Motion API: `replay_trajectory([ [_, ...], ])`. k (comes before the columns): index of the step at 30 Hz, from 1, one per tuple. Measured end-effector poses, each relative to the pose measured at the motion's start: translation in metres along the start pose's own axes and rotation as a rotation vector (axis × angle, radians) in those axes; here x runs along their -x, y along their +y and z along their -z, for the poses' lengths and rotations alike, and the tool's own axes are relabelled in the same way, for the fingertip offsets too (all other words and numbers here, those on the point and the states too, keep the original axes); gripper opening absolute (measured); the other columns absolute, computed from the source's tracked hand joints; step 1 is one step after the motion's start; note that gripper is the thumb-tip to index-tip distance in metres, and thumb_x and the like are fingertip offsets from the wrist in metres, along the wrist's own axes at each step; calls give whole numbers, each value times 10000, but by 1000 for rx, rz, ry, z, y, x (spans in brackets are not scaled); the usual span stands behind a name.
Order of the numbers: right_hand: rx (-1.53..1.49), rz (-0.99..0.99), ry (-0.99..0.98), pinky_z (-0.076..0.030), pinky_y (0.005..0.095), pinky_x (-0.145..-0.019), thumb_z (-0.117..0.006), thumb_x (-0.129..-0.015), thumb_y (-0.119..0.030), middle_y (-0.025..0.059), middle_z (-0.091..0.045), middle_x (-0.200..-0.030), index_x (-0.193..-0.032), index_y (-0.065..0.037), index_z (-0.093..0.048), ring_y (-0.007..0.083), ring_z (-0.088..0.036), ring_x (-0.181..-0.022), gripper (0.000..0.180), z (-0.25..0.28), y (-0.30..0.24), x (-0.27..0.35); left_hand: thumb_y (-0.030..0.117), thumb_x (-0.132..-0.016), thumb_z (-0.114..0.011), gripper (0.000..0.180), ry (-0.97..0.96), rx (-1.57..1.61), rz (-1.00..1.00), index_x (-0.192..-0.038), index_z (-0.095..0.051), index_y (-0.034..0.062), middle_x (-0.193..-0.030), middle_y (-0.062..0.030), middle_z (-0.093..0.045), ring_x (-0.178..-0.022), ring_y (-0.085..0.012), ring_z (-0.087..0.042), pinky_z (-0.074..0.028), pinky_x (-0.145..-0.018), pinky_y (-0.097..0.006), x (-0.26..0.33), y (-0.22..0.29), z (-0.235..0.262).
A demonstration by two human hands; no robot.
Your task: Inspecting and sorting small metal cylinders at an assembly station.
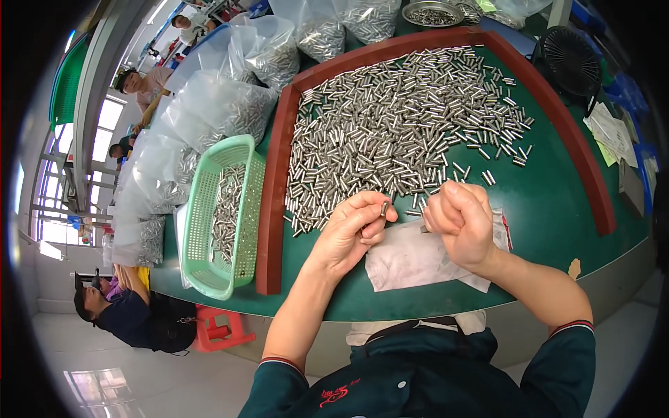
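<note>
I pinch one small silver metal cylinder [384,207] upright between thumb and forefinger of my left hand [352,233], above the green desk [550,209] near the heap of shiny metal cylinders [397,132]. My right hand [460,221] is curled shut; what its grip holds I cannot tell. Best to keep the pinch light and turn the piece slowly. It looks short, smooth, bright.

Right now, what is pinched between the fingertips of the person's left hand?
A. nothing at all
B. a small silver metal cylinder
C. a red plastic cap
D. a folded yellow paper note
B: the left hand pinches a small silver metal cylinder at its fingertips, the same kind as the heap of metal cylinders spread on the green table, next to the closed right hand.
</note>
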State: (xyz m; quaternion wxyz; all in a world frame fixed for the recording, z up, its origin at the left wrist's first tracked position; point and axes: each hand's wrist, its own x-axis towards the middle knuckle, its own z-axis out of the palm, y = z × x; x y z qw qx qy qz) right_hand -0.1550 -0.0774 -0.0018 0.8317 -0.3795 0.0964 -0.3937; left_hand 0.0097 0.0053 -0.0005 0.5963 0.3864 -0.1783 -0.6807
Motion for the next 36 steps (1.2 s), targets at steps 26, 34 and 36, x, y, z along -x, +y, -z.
replay_trajectory([
  [26, -46, -11, 64, -175, 245, -397, -350, -867, -202, -23, -248, -387, -476, -130, -244, 78, -159, -370, 411, 1, -4, -3, 14, -683, -627, 51, 112, -1480, -435, -727, -606, -2, -471, 0, -359, -423, -62, -319, -275, -390, -229, 6, -22, -21],
  [34, -21, -33, 74, -175, 244, -398, -351, -867, -214, -23, -251, -389, -480, -131, -235, 75, -153, -379, 413, 1, -3, 1, 25, -679, -613, 36, 132, -1506, -383, -692, -587, 5, -476, -65, -429, -404, -157, -412, -341, -405, -286, 5, -20, -27],
  [36, -19, -30, 55, -176, 243, -398, -353, -868, -217, -21, -256, -389, -483, -129, -239, 75, -155, -377, 411, 2, -1, 1, 27, -681, -613, 35, 136, -1501, -386, -691, -588, 5, -480, -66, -433, -406, -153, -411, -339, -405, -284, 5, -21, -26],
])
